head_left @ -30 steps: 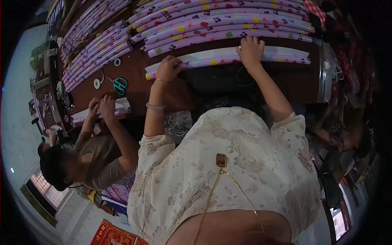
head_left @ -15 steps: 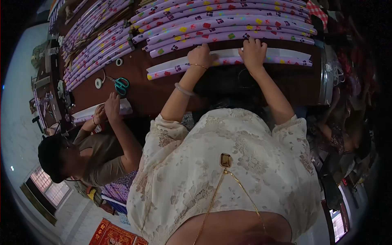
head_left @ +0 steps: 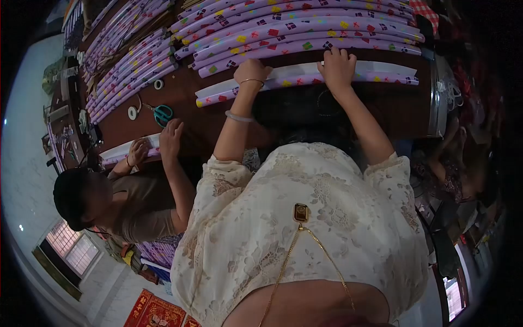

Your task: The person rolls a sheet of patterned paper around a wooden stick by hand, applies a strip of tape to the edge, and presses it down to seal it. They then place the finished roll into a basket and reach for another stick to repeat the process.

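A purple roll of wrapping paper (head_left: 220,98) with small coloured gift prints lies across the table in front of me. Its loose edge shows as a white strip (head_left: 297,71) along the far side. My left hand (head_left: 252,71) is closed with curled fingers over the roll, left of its middle; the fingertips are partly hidden. Further right, my right hand (head_left: 338,68) bends its fingers over the same roll and its white edge, thumb tucked to the left side.
Finished-looking purple rolls (head_left: 305,27) are stacked behind, with more rolls (head_left: 131,71) at the left. Teal scissors (head_left: 163,115) and tape rolls (head_left: 132,113) lie on the brown table (head_left: 190,128). A co-worker (head_left: 141,201) handles another paper roll (head_left: 117,154) at left.
My left hand has slid left along the roll, away from my right hand, which stays nearly in place. The co-worker's hands have moved apart over their paper.
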Tool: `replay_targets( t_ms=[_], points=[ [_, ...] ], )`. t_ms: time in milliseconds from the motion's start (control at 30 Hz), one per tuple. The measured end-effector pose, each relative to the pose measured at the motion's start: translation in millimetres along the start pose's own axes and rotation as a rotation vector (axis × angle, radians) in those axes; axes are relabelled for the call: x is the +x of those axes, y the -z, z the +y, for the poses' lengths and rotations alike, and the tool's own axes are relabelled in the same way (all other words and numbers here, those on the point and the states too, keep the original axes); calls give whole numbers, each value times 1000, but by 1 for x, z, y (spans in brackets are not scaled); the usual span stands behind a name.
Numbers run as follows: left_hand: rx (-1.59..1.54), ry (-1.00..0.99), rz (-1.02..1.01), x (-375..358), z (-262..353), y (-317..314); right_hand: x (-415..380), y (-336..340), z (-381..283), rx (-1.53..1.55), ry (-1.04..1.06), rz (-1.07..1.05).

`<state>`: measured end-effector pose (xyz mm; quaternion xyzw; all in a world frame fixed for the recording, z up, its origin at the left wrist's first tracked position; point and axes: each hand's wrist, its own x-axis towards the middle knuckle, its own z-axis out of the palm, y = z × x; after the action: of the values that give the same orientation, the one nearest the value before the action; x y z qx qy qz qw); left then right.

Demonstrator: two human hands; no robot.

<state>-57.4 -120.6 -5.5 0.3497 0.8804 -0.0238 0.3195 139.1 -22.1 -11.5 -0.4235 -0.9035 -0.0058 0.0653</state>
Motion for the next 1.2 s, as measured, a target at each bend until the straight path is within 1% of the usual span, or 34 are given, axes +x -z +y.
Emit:
replay_targets(
  t_ms=[33,100,200,267,333,433,533,600,667,700,767,800,867,900,967,1000,1033,1100,1200],
  points=[
    [1,3,1,1,-6,3,0,0,0,3,1,0],
    [51,22,-70,2,-16,7,0,-1,0,1,-1,-25],
    [11,56,-55,8,-27,2,1,-1,-1,6,-11,-52],
    [2,35,-41,9,-22,-2,2,-3,-1,-1,-16,-55],
    [-9,15,-26,3,-7,-2,2,-2,-1,-8,-17,-57],
    [60,-94,-24,0,22,-10,2,-1,-1,12,-1,-46],
    [101,-65,22,3,46,-23,1,-3,0,25,-6,-43],
    [96,-80,33,4,53,-28,1,-5,-1,36,-3,-25],
    [65,-76,-30,9,55,-30,1,-5,-1,34,-5,-15],
    [68,-77,-30,7,56,-26,1,-5,-1,32,-7,-8],
    [62,-4,-100,3,56,-14,0,-4,-1,25,-12,-17],
    [64,-8,-101,7,48,-13,0,-3,-2,16,-15,-25],
    [32,9,-202,20,23,-13,-1,-3,-1,18,-17,-23],
    [33,8,-201,22,14,-10,-1,-3,-1,22,-16,-20],
    [96,48,-183,21,-3,-7,-1,-4,-2,26,-16,-31],
    [174,25,-108,16,-3,-4,0,-4,-2,29,-14,-43],
    [175,29,-107,10,0,-4,0,-4,-3,32,-12,-43],
    [128,-58,156,-5,16,-9,0,-5,-3,9,-14,-18],
    [74,-172,147,-14,54,-22,1,-3,-5,7,-18,-31]
  ],
)
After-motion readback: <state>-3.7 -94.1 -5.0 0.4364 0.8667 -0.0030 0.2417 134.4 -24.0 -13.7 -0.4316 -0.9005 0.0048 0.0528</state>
